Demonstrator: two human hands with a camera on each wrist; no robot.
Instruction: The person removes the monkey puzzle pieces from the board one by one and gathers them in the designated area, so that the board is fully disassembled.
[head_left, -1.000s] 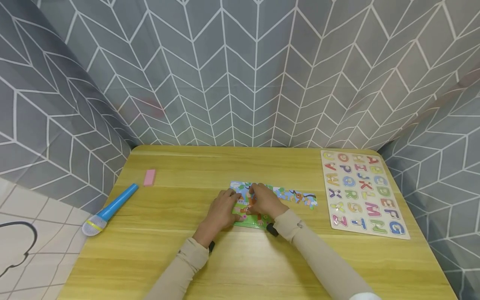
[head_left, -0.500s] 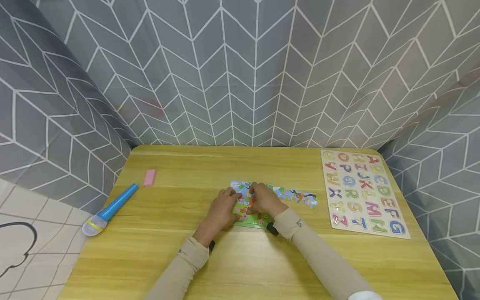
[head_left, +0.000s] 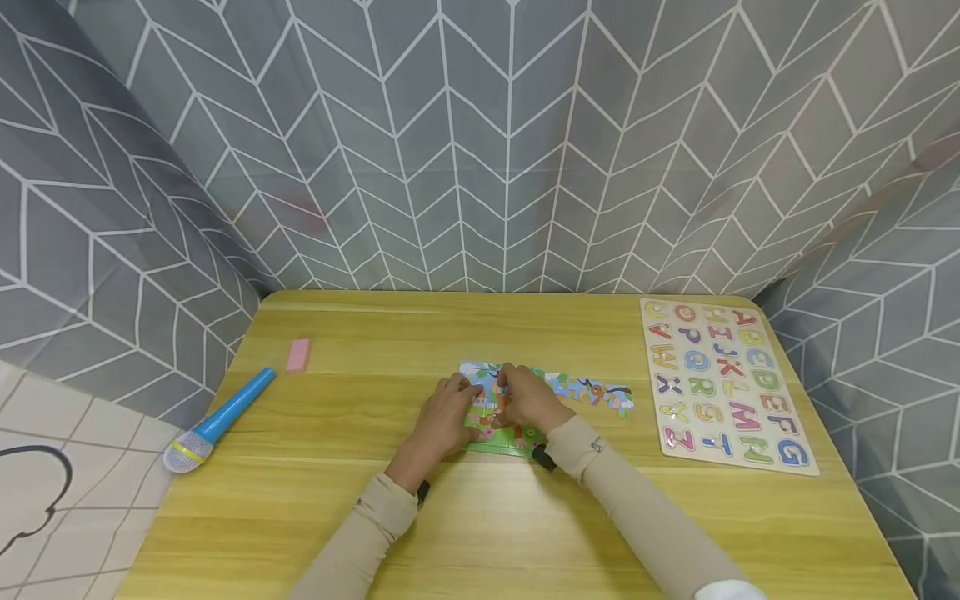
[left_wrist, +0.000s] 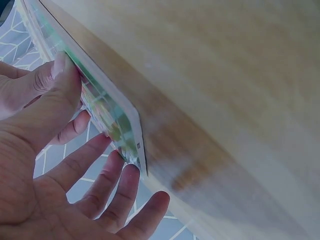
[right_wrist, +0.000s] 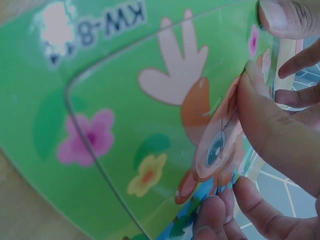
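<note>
Neither hand visibly shifts: the left hand (head_left: 441,418), fingers extended, touches the glossy rectangular picture puzzle (head_left: 487,410) at nine o'clock; bent right hand (head_left: 531,398) touches its face, grip unclear. It lies centrally, inside the yellow wooden table's (head_left: 480,533) edges.

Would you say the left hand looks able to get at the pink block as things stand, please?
Probably yes: only tabletop shows between the left hand and the pink block, with the microphone off that path, though the hand must first leave the picture puzzle.
</note>
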